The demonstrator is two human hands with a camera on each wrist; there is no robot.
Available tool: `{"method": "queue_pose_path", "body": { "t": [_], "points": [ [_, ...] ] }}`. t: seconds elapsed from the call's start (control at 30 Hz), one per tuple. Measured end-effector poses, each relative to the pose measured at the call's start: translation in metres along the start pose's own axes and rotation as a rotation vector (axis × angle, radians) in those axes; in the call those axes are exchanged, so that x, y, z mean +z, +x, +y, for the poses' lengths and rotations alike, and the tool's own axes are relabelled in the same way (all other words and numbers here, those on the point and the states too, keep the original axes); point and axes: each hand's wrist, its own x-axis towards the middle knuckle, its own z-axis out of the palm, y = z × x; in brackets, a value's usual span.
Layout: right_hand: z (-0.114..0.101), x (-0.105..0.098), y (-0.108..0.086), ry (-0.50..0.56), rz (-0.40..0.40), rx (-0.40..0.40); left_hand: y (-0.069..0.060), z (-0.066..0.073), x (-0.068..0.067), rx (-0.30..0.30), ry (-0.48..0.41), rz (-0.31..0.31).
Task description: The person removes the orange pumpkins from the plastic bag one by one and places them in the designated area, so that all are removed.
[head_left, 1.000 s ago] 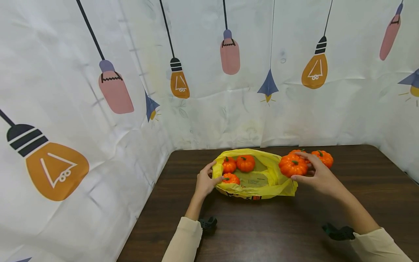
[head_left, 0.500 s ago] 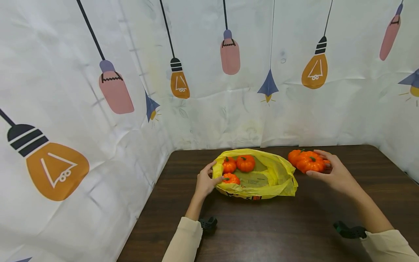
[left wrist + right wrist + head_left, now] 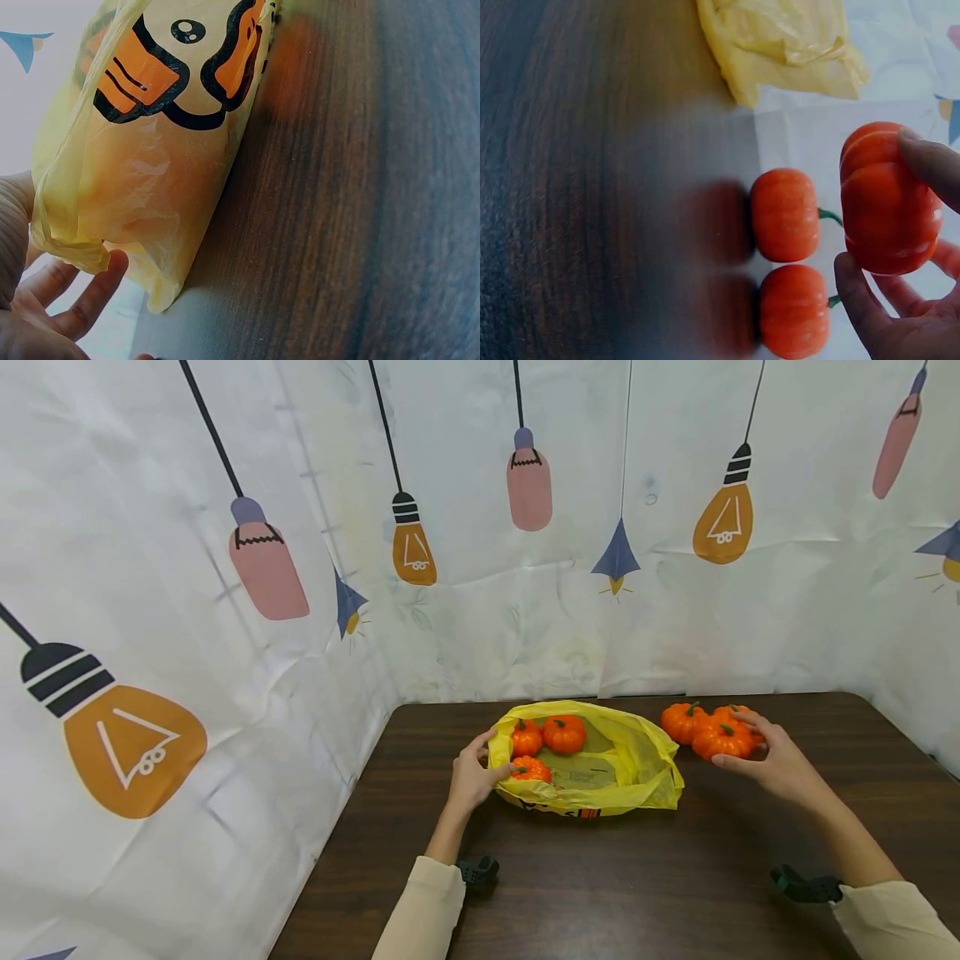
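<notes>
My left hand [image 3: 471,772] grips the left rim of a yellow plastic bag [image 3: 647,795], thumb inside and fingers outside. The bag lies with its mouth spread. In it sit three small orange pumpkins: one at the back left [image 3: 527,739], one beside it [image 3: 564,734], and one near my thumb [image 3: 532,769]. Right of the bag, my right hand [image 3: 780,768] holds another pumpkin [image 3: 889,199] between thumb and fingers, raised off the table in the right wrist view. Just behind it, two pumpkins stand on the table, one at left [image 3: 679,722] and one partly hidden [image 3: 793,311].
The dark wooden table [image 3: 600,885] has its back edge against a white curtain [image 3: 480,635] printed with lamps. Another curtain side runs along the left edge. A dark strap [image 3: 480,870] sits on each wrist.
My right hand has carried its pumpkin rightward from the bag's right edge to just in front of the two standing pumpkins. The left hand and the bag stay where they were.
</notes>
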Motion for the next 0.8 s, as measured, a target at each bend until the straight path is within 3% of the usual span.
{"method": "queue_pose_path", "body": {
  "t": [0.8],
  "points": [
    [0.027,0.015,0.013,-0.002,-0.115,0.013,-0.001,0.001,0.000,0.000,-0.007,0.000]
  ]
}}
